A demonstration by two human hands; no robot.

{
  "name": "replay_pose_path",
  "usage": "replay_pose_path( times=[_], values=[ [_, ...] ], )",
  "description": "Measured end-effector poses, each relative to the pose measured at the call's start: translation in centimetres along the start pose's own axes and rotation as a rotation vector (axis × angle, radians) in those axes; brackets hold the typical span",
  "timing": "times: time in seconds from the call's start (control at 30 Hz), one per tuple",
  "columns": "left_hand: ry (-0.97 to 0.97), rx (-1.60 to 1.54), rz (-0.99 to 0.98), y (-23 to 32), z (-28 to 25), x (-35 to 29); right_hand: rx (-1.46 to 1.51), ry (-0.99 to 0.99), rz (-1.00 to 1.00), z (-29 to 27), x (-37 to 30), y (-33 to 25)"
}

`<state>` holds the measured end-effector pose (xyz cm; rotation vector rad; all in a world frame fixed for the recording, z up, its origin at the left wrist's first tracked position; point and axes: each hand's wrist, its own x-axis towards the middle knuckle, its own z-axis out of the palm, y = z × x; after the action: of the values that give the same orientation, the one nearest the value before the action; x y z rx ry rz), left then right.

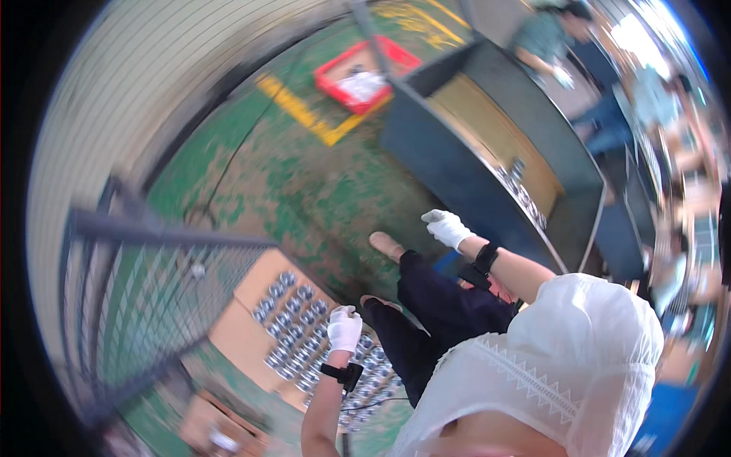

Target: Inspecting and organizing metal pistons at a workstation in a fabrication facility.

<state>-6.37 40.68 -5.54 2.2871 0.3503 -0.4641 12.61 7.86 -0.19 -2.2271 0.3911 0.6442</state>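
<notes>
The left hand (345,329) curls over the parts (295,333) on cardboard (236,340), the right hand (445,227) near the bin (428,145); whether either grips, one cannot tell; likely mid-reach, calling for a careful pick

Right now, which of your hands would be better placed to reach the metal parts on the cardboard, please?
Left, I think: the left hand appears close to the metal parts, while the right hand is farther off, nearer the grey bin.
</notes>
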Motion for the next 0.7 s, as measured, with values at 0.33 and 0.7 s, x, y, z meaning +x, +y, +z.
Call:
replay_pose_path(
  times=[0.33, 0.7],
  values=[
    [-0.388, 0.471, 0.552, 35.5, 0.5, 19.0, 0.688, 0.457, 0.303, -30.8, -7.1, 16.1],
    [-0.721, 0.926, 0.804, 63.6, 36.0, 41.9, 0.076, 0.448, 0.545, -37.6, 20.0, 42.5]
  ],
)
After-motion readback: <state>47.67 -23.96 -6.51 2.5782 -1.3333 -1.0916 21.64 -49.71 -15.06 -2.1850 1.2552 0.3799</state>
